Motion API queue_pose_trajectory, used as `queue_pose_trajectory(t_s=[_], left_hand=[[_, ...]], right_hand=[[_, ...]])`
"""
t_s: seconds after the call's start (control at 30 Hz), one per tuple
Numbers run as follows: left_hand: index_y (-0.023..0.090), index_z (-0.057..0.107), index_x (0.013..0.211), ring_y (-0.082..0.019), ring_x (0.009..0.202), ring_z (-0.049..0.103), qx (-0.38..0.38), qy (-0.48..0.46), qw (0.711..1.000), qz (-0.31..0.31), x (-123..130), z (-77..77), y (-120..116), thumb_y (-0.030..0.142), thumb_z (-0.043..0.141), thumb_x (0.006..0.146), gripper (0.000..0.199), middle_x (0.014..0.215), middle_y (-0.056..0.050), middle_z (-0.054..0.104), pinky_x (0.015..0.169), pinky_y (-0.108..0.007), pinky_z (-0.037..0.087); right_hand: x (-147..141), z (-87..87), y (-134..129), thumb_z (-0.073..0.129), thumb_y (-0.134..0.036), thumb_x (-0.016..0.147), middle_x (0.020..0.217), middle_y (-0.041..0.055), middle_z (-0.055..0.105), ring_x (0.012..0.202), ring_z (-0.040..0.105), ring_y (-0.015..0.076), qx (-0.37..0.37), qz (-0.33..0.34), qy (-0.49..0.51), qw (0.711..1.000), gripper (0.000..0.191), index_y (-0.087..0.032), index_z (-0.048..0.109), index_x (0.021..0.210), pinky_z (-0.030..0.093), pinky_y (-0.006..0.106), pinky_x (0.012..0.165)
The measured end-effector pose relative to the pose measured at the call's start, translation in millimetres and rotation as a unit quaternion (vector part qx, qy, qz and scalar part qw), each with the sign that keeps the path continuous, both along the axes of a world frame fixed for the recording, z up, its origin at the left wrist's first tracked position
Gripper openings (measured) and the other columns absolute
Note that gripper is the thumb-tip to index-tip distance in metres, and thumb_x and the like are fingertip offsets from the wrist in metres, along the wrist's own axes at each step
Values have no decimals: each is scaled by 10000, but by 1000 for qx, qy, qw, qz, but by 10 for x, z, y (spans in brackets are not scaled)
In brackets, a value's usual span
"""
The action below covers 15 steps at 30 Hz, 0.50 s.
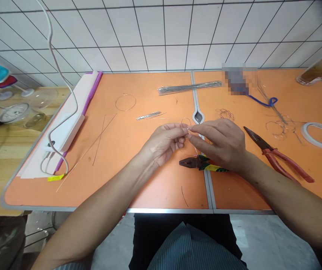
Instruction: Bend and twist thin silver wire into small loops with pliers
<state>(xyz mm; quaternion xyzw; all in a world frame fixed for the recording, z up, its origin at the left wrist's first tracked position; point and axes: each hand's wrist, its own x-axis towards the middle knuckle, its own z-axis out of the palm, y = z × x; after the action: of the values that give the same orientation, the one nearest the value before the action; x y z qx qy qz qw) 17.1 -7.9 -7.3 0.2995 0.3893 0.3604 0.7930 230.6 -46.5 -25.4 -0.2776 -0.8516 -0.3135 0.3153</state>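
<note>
Over the middle of the orange table, my left hand (166, 141) and my right hand (224, 144) meet fingertip to fingertip. Both pinch a thin wire (186, 118), and a small loop of it shows just above the fingers. How the wire runs between the fingertips is too fine to make out. Pliers with green and yellow handles (191, 162) lie beneath my right hand, jaws pointing left. To the right of that hand rest long-nose pliers with red handles (279, 154). A tangle of copper-coloured wire (225, 114) is just beyond my right knuckles.
Bundled long wires (189, 88) lie at the back, with shorter wires (149, 116) nearer. A wire ring (125, 102) and long loose wires (97, 140) are leftward. A white power strip (65, 135) lies left; a tape roll (308, 139) and a cup (315, 69) are right.
</note>
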Motion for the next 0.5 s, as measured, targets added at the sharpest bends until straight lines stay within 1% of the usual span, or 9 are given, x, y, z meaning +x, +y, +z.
queue_pose_trajectory(t_s=[0.2, 0.3, 0.4, 0.5], left_hand=[[97, 768, 768, -46, 542, 546, -2, 6, 1000, 6, 7, 7, -7, 51, 765, 921, 160, 689, -20, 692, 520, -173, 447], [97, 772, 768, -49, 544, 556, -4, -1, 1000, 5, 3, -8, 1, 65, 773, 920, 155, 690, -24, 697, 525, -173, 455], [93, 782, 775, -52, 545, 563, 0, -7, 1000, 2, -7, -23, 14, 72, 778, 911, 138, 700, -33, 708, 533, -177, 468], [94, 775, 763, -51, 542, 552, 11, 0, 1000, 0, -16, -33, 23, 67, 777, 896, 136, 703, -33, 706, 524, -182, 453]], right_hand=[[4, -9, 1, 662, -124, 1082, 1219, 10, 845, 1087, 703, 196, 4, -19, -17, 1000, 188, -298, 723, 1118, 499, 375, 864], [12, -28, 3, 667, -139, 1089, 1216, -6, 840, 1091, 697, 191, -2, -28, -22, 999, 179, -310, 718, 1099, 487, 377, 868], [18, -42, 5, 669, -139, 1092, 1238, 5, 833, 1106, 688, 196, -7, -13, -7, 1000, 178, -308, 719, 1114, 478, 390, 881], [17, -40, 5, 676, -129, 1087, 1245, 11, 830, 1106, 689, 200, -10, 3, 6, 1000, 188, -307, 721, 1127, 469, 400, 874]])
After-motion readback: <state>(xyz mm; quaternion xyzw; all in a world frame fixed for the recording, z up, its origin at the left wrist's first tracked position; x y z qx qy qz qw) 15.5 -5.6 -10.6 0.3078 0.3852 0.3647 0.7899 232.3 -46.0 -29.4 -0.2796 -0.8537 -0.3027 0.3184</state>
